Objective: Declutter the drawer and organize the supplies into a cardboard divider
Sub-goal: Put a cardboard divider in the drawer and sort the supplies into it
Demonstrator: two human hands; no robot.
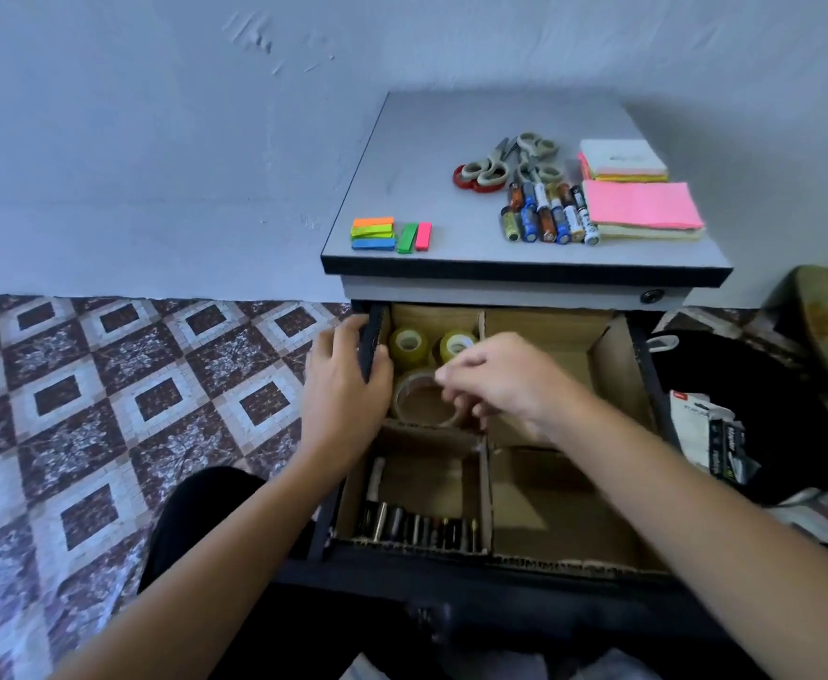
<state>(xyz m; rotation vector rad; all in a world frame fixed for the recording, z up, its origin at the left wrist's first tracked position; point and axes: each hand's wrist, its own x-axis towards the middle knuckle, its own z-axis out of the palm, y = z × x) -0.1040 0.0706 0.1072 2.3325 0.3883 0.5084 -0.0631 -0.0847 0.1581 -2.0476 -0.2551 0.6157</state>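
- The left wall of the drawer (370, 346) is gripped by the left hand (345, 385), thumb inside and fingers outside.
- Beyond that grip, on the cabinet top (416, 139), coloured sticky flags (382, 234) are left unsorted.
- Just right of the grip, two small tape rolls (408, 343) are already placed in the far left compartment of the cardboard divider (485, 488); a large tape roll (421, 402) lies in front of them.
- Nearer than the grip, a row of batteries (416, 527) is already filed in the near left compartment.
- The right hand (500, 380) is held over the large tape roll with fingers curled; whether the roll is grasped cannot be told through the blur.
- Beyond this hand, scissors (510, 164) and loose batteries (549, 213) are left to be sorted.
- Right of it, only bare cardboard is seen in two compartments.
- Farthest right, note pads (642, 208) are left on top; roughly half the task is judged done.
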